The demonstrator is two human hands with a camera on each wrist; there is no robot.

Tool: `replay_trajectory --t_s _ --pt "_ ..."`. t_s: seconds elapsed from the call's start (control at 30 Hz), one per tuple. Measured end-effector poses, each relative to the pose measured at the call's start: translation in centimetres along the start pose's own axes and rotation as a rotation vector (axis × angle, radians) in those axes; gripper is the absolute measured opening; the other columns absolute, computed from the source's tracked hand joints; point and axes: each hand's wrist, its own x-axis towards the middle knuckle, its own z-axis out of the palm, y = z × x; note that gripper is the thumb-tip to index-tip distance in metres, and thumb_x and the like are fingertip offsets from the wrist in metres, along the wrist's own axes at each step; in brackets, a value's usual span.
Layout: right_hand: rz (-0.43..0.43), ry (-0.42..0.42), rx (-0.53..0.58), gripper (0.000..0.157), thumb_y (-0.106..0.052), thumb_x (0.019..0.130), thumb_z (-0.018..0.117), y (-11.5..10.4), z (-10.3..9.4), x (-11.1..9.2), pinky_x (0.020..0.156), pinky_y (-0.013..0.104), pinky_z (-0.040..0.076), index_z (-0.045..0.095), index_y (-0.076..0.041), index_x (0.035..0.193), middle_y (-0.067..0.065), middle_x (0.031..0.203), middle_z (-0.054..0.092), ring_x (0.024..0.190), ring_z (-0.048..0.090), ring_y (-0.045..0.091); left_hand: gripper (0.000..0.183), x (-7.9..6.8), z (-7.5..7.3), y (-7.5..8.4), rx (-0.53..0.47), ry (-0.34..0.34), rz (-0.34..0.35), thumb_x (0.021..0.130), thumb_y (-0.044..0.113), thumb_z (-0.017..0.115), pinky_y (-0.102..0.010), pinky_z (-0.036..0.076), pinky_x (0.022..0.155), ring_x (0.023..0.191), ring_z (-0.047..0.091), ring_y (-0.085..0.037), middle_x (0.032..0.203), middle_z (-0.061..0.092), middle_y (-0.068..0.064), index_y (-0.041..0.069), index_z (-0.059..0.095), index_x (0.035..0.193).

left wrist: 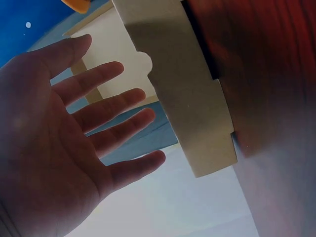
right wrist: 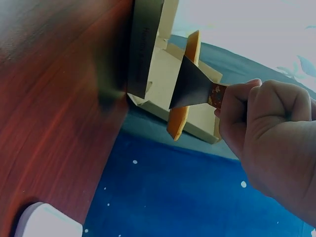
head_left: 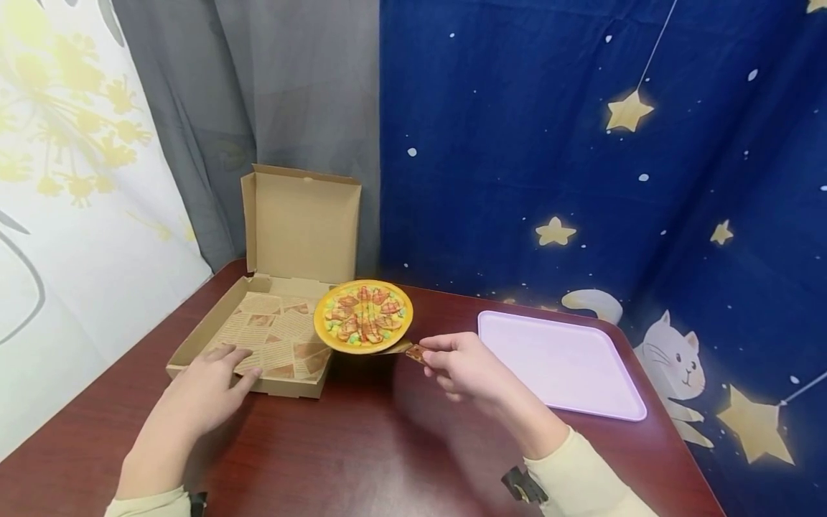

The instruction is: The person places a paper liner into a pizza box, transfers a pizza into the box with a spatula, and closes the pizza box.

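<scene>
My right hand (head_left: 468, 370) grips the brown patterned handle of a spatula (right wrist: 192, 86), whose flat metal blade flares out under the pizza. The round pizza (head_left: 364, 316), with a yellow rim and red and green topping, rests on that blade, raised above the table beside the right edge of the cardboard pizza box (head_left: 293, 388). The box lid stands up at the back. My left hand (head_left: 200, 395) is held over the box's near left corner, fingers spread and holding nothing in the left wrist view. Whether it touches the box I cannot tell.
Printed newspaper-style paper (head_left: 274, 334) lines the box. A pale purple tray (head_left: 562, 362) lies on the right of the dark red wooden table (head_left: 362, 459). Grey, white and blue star-patterned curtains (head_left: 491, 143) hang close behind the table.
</scene>
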Motion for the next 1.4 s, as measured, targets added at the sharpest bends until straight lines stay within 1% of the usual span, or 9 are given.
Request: replay_trajectory --t_s 0.2,0.33,0.47,0.63,0.87,1.1,1.23,1.33,1.4 --pt "0.005 -0.005 0.001 0.04 -0.003 0.106 0.054 -0.7 0.9 0.7 0.044 0.02 0.023 0.057 0.006 0.144 0.005 0.08 0.061 0.046 0.028 0.007 0.049 0.1 0.0 0.9 0.009 0.003 0.022 0.106 0.033 0.062 -0.077 0.042 0.109 0.136 0.052 -0.062 0.144 0.057 -0.041 -0.004 0.065 0.139" --pt "0.006 -0.013 -0.004 0.042 -0.003 0.106 0.054 -1.0 1.5 1.2 0.044 0.02 0.023 0.055 0.007 0.146 0.005 0.08 0.06 0.045 0.028 0.006 0.049 0.0 0.1 1.6 0.011 -0.002 0.024 0.106 0.032 0.062 -0.079 0.041 0.108 0.135 0.052 -0.063 0.143 0.058 -0.041 -0.005 0.065 0.138" --pt "0.01 -0.016 0.0 0.042 -0.003 0.106 0.054 -1.3 2.2 1.8 0.043 0.02 0.023 0.054 0.007 0.146 0.006 0.079 0.06 0.044 0.027 0.006 0.049 0.1 0.3 2.0 0.001 -0.005 0.033 0.106 0.032 0.062 -0.079 0.041 0.109 0.135 0.051 -0.064 0.143 0.058 -0.041 -0.005 0.065 0.138" --pt "0.013 -0.017 -0.002 0.041 -0.003 0.105 0.054 -1.5 3.2 2.7 0.044 0.019 0.023 0.055 0.007 0.145 0.006 0.078 0.06 0.044 0.028 0.005 0.051 0.2 0.4 2.3 -0.001 -0.022 0.037 0.106 0.033 0.062 -0.077 0.041 0.11 0.136 0.052 -0.063 0.144 0.057 -0.041 -0.006 0.064 0.139" --pt "0.017 -0.022 -0.008 0.038 -0.002 0.105 0.055 -2.4 4.9 4.3 0.044 0.02 0.023 0.057 0.006 0.141 0.007 0.077 0.06 0.045 0.028 0.007 0.051 0.1 0.7 2.5 0.0 -0.019 0.048 0.105 0.034 0.064 -0.075 0.043 0.11 0.134 0.054 -0.062 0.142 0.059 -0.04 -0.006 0.065 0.138" --pt "0.034 -0.038 0.01 0.034 -0.001 0.104 0.054 -3.1 6.4 5.6 0.044 0.021 0.02 0.057 0.007 0.136 0.008 0.076 0.058 0.045 0.026 0.007 0.053 0.2 0.7 3.2 0.003 -0.031 0.053 0.106 0.035 0.063 -0.075 0.044 0.109 0.134 0.055 -0.06 0.143 0.062 -0.036 -0.007 0.065 0.137" --pt "0.044 -0.034 0.025 0.031 0.0 0.104 0.054 -3.2 7.0 6.3 0.045 0.021 0.018 0.057 0.008 0.134 0.008 0.075 0.057 0.045 0.025 0.007 0.052 0.3 0.7 3.6 0.0 -0.027 0.062 0.105 0.035 0.063 -0.075 0.045 0.108 0.133 0.056 -0.06 0.142 0.063 -0.033 -0.006 0.065 0.137" --pt "0.052 -0.033 0.024 0.032 -0.001 0.104 0.055 -3.3 7.3 6.8 0.045 0.021 0.019 0.056 0.008 0.135 0.008 0.074 0.057 0.046 0.026 0.007 0.052 0.2 0.7 3.7 -0.003 -0.031 0.061 0.105 0.035 0.064 -0.075 0.045 0.108 0.134 0.055 -0.06 0.142 0.064 -0.032 -0.006 0.065 0.138" --pt "0.056 -0.033 0.016 0.036 -0.001 0.104 0.055 -3.5 7.4 7.1 0.045 0.021 0.019 0.055 0.009 0.138 0.007 0.074 0.056 0.046 0.026 0.007 0.053 0.2 0.8 3.7 -0.005 -0.035 0.06 0.105 0.035 0.064 -0.075 0.044 0.108 0.135 0.054 -0.061 0.142 0.063 -0.032 -0.007 0.065 0.137"
